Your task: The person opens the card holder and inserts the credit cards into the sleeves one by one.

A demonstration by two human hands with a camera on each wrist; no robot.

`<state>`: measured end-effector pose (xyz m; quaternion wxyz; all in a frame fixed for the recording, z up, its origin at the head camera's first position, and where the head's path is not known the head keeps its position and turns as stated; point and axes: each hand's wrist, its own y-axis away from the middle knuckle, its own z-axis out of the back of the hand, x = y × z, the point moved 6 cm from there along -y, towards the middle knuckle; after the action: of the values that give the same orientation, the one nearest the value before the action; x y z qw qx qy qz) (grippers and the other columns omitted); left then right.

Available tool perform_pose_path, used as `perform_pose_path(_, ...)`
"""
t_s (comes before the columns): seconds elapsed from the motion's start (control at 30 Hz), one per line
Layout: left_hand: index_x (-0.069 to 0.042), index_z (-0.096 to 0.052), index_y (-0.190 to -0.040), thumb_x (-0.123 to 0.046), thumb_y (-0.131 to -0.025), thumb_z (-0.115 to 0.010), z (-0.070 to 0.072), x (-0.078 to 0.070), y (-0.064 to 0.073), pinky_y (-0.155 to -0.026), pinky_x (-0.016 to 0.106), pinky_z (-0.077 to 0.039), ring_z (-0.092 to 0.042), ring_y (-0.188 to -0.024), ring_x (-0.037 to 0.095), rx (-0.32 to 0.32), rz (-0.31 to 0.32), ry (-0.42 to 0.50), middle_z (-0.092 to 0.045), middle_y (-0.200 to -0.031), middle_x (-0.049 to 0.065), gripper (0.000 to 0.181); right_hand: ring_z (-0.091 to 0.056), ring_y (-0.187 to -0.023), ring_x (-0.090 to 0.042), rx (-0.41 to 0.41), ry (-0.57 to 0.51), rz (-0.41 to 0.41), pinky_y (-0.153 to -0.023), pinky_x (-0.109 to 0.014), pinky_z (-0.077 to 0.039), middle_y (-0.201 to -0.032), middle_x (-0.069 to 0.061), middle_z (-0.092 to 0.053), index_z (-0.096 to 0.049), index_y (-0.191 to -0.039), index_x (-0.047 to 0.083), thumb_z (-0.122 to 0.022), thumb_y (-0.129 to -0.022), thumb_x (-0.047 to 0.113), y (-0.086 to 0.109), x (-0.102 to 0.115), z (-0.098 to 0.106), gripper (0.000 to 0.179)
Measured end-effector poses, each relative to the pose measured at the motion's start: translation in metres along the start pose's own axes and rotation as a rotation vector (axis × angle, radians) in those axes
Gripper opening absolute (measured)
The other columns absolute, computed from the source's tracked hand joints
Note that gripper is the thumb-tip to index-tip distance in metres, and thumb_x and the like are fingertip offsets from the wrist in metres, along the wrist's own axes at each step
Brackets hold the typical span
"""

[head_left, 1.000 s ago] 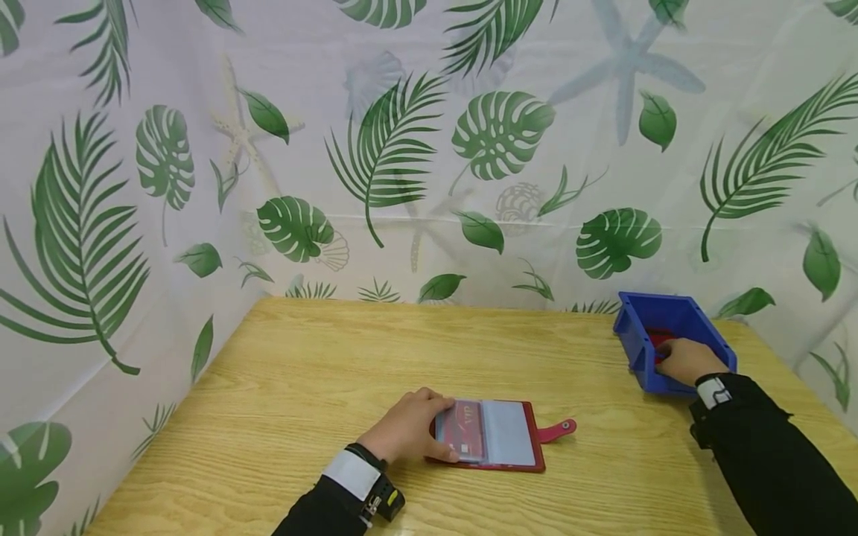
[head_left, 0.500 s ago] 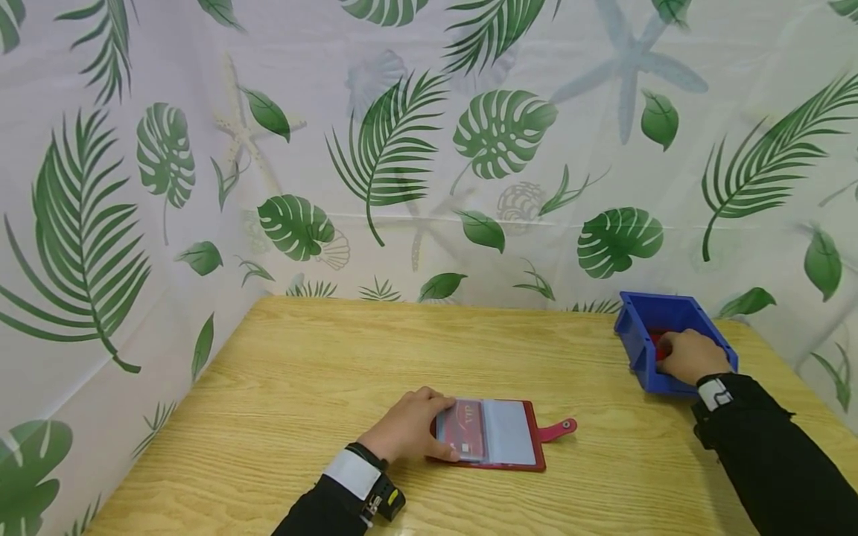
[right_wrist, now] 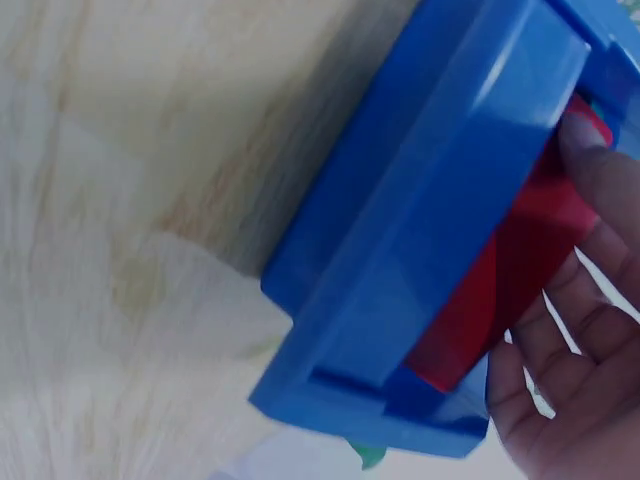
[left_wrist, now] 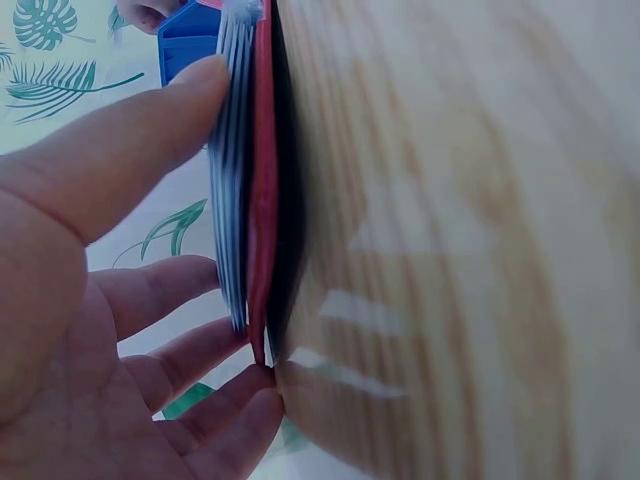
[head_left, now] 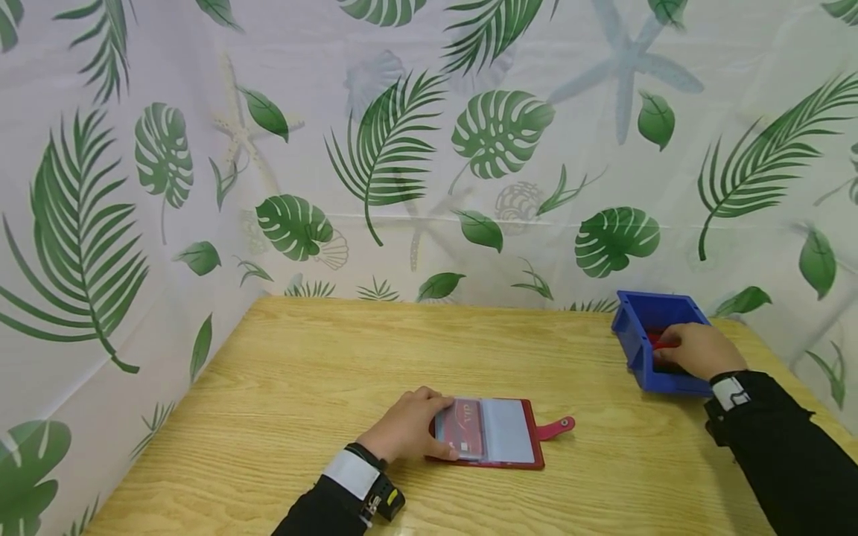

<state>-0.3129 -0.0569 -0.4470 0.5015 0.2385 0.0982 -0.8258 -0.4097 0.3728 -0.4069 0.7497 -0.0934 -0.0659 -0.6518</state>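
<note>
A red card holder (head_left: 538, 450) lies unfolded on the table, its clear sleeves (head_left: 509, 432) showing. Under the top sleeve at the left is a pink-red card (head_left: 465, 426) printed "VIP". My left hand (head_left: 407, 428) grips the holder's left end, thumb at the near side and fingers at the far side. In the left wrist view the thumb rests on the stacked sleeves (left_wrist: 232, 180). My right hand (head_left: 705, 348) reaches into a blue bin (head_left: 630, 346) and pinches a flat red card (right_wrist: 510, 275) there. Its fingertips are partly hidden behind the card.
The bin stands at the back right of the wooden table (head_left: 375, 342), close to the leaf-printed cloth (head_left: 415, 246) that hangs behind. From the holder's right side a strap (head_left: 556, 428) with a metal snap sticks out.
My right hand has shifted slightly right and up in the bin, and more red shows at its fingertips. The left hand and card holder have stayed in place.
</note>
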Motion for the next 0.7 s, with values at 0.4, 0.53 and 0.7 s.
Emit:
perform_pose_path(0.4,-0.010,-0.055,-0.139,-0.037,-0.073,-0.086,0.000,-0.002,0.002,-0.096,0.037,-0.043,-0.049,-0.113,0.025,0.004,0.000,0.007,-0.053,-0.128,0.007,0.078,-0.061,-0.086,-0.045,-0.096,0.005,0.031,-0.077,-0.059,-0.046,-0.089,-0.024,-0.068,-0.071,-0.095,-0.007,-0.062,-0.094,0.018,0.008,0.001,0.018,0.027)
perform_pose_path(0.53,-0.010,-0.055,-0.138,-0.038,-0.072,-0.086,-0.001,-0.002,0.002,-0.095,0.036,-0.043,-0.050,-0.112,0.024,0.002,-0.006,-0.001,-0.054,-0.126,0.007,0.078,-0.061,-0.077,-0.043,-0.274,-0.040,0.001,-0.069,-0.057,-0.045,-0.083,-0.025,-0.067,-0.068,-0.095,-0.009,-0.063,-0.095,0.017,0.013,0.012,0.038,0.026)
perform_pose_path(0.7,-0.010,-0.054,-0.139,-0.037,-0.073,-0.086,0.000,-0.002,0.001,-0.096,0.037,-0.043,-0.049,-0.114,0.025,0.003,-0.004,0.004,-0.053,-0.128,0.007,0.077,-0.060,-0.080,-0.045,-0.484,-0.129,-0.024,-0.068,-0.056,-0.044,-0.091,-0.031,-0.065,-0.065,-0.103,-0.009,-0.059,-0.097,0.017,0.021,0.044,0.066,0.027)
